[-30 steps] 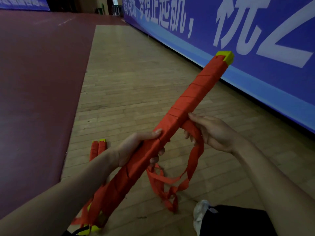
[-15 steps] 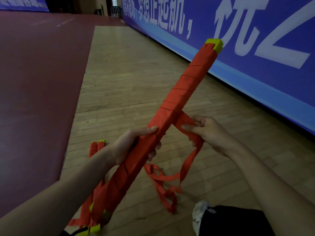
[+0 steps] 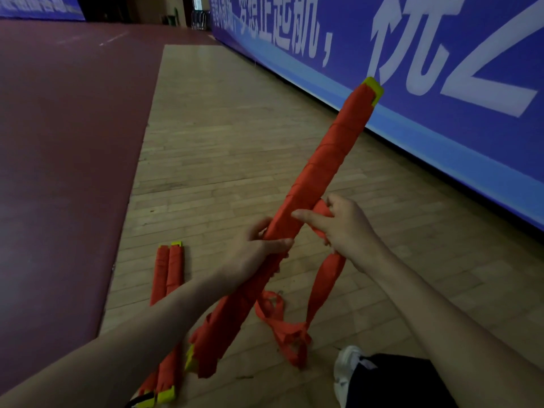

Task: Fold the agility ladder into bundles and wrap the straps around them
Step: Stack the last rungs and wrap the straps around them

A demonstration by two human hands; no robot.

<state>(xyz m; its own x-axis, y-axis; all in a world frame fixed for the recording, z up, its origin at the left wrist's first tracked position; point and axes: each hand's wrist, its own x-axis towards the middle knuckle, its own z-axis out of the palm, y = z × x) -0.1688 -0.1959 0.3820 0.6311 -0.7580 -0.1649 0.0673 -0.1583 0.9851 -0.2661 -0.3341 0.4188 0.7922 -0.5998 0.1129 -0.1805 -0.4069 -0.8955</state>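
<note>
Strap (image 3: 328, 275) has come up against the bundle (image 3: 332, 148), pinched by the right hand (image 3: 347, 228); the left hand (image 3: 256, 251) grips the bundle lower down, so another turn looks underway.

Matt orange cloth strap (image 3: 326, 278) round bundle (image 3: 322, 160) w/ smooth yellow plastic ends (image 3: 373, 89); floor (image 3: 220, 142) semi-gloss wood planks.
</note>
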